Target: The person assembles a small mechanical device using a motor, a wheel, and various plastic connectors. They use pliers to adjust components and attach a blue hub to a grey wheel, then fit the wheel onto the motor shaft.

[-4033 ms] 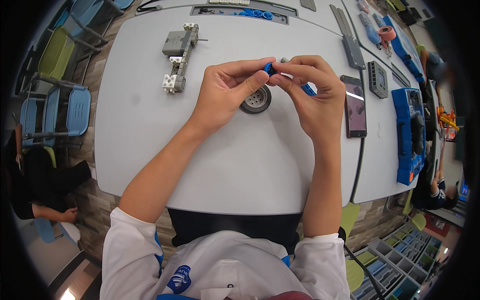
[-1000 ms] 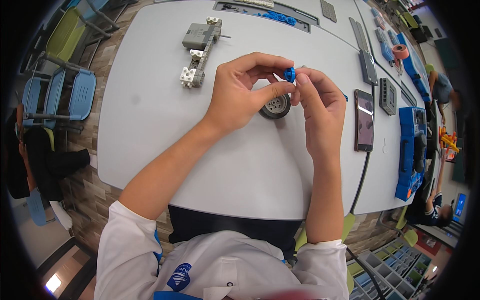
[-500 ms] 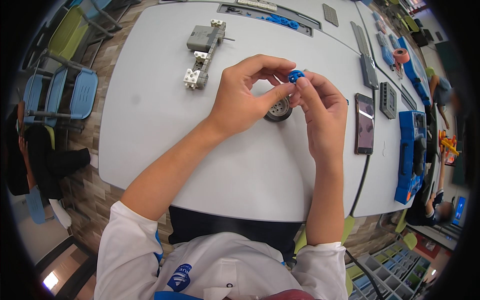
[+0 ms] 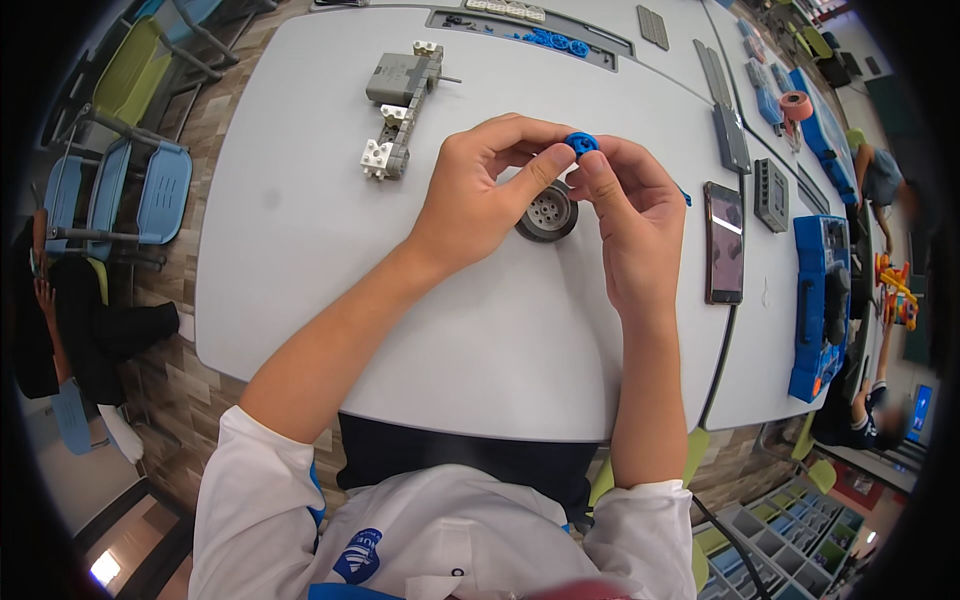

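Both my hands meet above the white table (image 4: pixel 300 260) and pinch a small round blue toy part (image 4: pixel 580 144) between their fingertips. My left hand (image 4: pixel 480 195) grips it from the left with thumb and fingers. My right hand (image 4: pixel 625 220) holds it from the right. Just below the fingers a black toy wheel (image 4: pixel 547 213) with a grey hub lies flat on the table. A grey and white brick-built assembly with a motor block (image 4: pixel 397 98) lies further back on the left.
A black phone (image 4: pixel 724 241) lies right of my hands, its cable running down to the table edge. A blue tray (image 4: pixel 820 300) and grey parts (image 4: pixel 771 195) sit at the right. Blue gears lie in a grey tray (image 4: pixel 555 40) at the back. Chairs (image 4: pixel 130 190) stand to the left.
My hands have stayed joined on the blue part over the wheel. The view has shifted, so the table's objects sit slightly differently in the picture. The part now sits higher between my fingertips.
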Tool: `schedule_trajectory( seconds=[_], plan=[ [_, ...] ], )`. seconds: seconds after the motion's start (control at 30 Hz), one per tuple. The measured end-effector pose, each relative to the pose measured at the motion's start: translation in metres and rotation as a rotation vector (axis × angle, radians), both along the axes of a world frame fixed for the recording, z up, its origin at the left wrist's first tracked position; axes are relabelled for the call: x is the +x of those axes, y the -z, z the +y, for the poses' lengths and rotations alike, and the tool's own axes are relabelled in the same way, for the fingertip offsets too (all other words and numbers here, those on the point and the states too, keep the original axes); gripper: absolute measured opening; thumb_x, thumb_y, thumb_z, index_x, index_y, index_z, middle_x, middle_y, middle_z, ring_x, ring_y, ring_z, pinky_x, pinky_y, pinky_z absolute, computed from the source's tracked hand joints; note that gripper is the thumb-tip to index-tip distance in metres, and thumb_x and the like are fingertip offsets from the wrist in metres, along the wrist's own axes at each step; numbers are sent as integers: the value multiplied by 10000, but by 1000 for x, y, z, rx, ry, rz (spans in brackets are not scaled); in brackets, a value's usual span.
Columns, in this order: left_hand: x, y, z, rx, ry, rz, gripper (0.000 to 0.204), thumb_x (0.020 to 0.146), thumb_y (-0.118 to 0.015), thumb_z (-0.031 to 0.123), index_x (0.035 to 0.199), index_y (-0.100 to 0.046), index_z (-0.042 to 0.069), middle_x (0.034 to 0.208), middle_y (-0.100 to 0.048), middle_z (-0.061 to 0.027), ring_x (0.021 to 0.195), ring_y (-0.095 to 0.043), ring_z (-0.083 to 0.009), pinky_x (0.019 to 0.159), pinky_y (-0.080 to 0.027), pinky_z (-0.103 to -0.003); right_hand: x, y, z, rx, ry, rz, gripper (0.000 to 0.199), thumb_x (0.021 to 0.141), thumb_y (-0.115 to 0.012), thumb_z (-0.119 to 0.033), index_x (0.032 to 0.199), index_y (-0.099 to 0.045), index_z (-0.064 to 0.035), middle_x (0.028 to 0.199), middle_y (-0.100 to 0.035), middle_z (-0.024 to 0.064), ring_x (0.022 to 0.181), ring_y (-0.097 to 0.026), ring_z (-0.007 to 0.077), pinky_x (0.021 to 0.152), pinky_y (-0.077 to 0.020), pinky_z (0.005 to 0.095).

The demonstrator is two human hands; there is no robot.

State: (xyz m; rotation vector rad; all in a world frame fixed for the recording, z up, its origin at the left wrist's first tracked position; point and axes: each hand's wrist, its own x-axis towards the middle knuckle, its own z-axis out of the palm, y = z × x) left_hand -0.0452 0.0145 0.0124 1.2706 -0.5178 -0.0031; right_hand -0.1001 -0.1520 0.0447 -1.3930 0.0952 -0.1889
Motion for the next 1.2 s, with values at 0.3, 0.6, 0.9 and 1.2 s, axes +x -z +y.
schedule_trajectory(
  seconds=[0.3,0.6,0.9,1.2],
  plan=[
    [-1,-6,7,-50,130,244,190,1076,-777,126,1202,-788,-16,1054,-805,-73,962,-743,-127,885,-616,-292,-3,1,4,-118,72,-96,246,1030,-837,-117,1231,-788,15,1042,-798,62,925,-730,106,822,-577,253],
    [1,-6,7,-61,104,270,204,1076,-783,165,1158,-790,-22,1001,-811,-71,891,-757,-101,777,-624,-250,1,4,8,-355,115,-211,292,1010,-849,-106,1278,-778,-16,1107,-772,71,924,-733,114,829,-585,266],
    [13,5,2,14,-145,163,197,1104,-732,152,1122,-729,-44,1015,-808,-118,966,-810,-173,778,-661,-297,25,-5,4,-813,242,-399,268,926,-786,-3,1188,-810,-55,1067,-760,80,916,-728,187,813,-586,329],
    [17,12,1,-93,-199,244,182,1126,-685,136,1103,-666,-44,1047,-793,-143,977,-818,-194,797,-670,-302,213,4,18,-1335,-7,-352,205,923,-822,-230,1099,-862,-133,1006,-808,134,933,-768,301,871,-603,429]
  ],
)
